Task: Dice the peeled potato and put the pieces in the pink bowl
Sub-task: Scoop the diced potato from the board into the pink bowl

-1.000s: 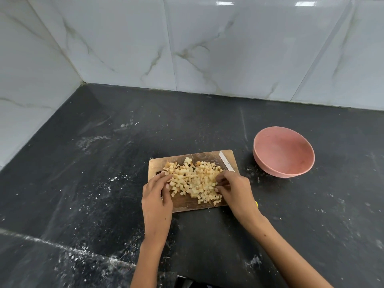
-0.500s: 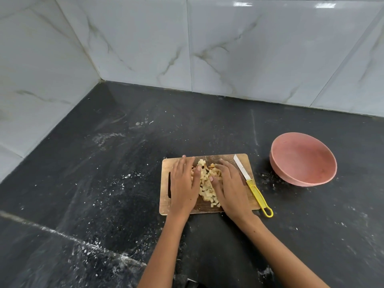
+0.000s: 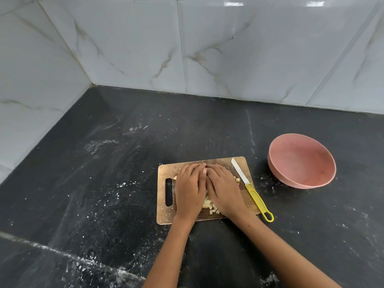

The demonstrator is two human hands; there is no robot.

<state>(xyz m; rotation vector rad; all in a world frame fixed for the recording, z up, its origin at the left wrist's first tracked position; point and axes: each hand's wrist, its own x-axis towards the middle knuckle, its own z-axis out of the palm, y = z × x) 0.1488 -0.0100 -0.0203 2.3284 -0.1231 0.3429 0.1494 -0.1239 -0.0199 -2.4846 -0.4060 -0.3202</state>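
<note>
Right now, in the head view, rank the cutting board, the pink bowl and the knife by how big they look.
1. Cutting board, largest.
2. Pink bowl, somewhat smaller.
3. Knife, thinnest by far, though nearly as long as the bowl is wide.

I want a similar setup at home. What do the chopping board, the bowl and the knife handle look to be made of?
Chopping board: likely wood or bamboo, brown, scuffed, matte. Pink bowl: probably matte plastic, uniformly coloured, no glaze shine. Knife handle: glossy yellow plastic with moulded loop.

The bowl (image 3: 301, 161) is pink. The knife (image 3: 252, 189) has a yellow handle and a white blade. The chopping board (image 3: 164, 192) is brown wood. The worktop (image 3: 104, 183) is black with white specks. The wall tiles (image 3: 228, 48) are white with thin brown streaks.
</note>
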